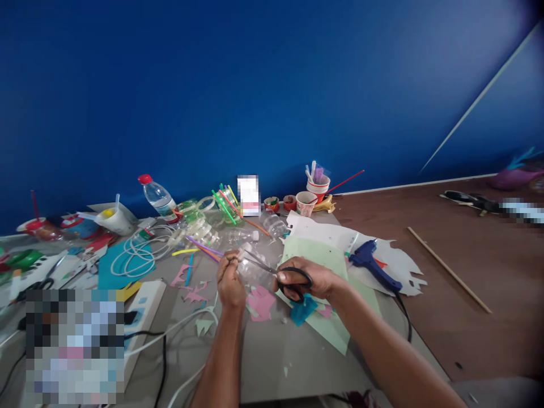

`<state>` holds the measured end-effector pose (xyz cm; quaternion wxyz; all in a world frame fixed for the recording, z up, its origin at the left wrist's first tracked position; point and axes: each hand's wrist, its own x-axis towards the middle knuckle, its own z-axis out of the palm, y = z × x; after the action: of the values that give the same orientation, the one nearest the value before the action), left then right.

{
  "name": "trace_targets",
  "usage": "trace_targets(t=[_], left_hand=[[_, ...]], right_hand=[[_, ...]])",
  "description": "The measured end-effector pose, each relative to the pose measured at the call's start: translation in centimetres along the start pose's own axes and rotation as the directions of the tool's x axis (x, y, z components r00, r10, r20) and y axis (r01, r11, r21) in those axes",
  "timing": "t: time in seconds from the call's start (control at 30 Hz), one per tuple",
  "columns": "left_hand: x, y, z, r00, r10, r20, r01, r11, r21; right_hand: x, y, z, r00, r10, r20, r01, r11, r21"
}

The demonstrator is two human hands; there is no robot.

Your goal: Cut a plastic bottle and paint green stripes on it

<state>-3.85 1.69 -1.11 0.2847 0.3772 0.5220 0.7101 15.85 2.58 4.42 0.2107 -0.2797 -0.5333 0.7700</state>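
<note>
Black-handled scissors (268, 268) gripped in right hand (321, 277); blades at clear plastic piece (254, 273) between hands; left hand (232, 281) holds it; hands apart; pink scrap (260, 304) near, on grey table (272, 362).

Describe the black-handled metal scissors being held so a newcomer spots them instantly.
Below the big blue wall, find the cluttered grey table. Near its middle, the person's right hand grips the black-handled metal scissors. Their slim metal blades set them apart from the pink scrap and teal scrap nearby.
</note>
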Motion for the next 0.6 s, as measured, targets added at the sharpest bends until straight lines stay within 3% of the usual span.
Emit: trace_targets(t=[0.2, 0.37, 0.6], left_hand=[[0.0, 1.2, 0.0, 0.994, 0.080, 0.078, -0.082, 0.996, 0.020], [-0.1, 2.0, 0.2, 0.997, 0.046, 0.064, -0.044, 0.998, -0.037], [0.1, 0.7, -0.2, 0.996, 0.031, 0.083, -0.029, 0.999, -0.020]], right_hand=[[0.0, 0.3, 0.4, 1.000, -0.017, -0.023, 0.019, 0.998, 0.054], [0.0, 0.2, 0.6, 0.999, -0.030, -0.037, 0.033, 0.996, 0.077], [0.2, 0.2, 0.7, 0.998, -0.028, -0.055, 0.031, 0.997, 0.067]])
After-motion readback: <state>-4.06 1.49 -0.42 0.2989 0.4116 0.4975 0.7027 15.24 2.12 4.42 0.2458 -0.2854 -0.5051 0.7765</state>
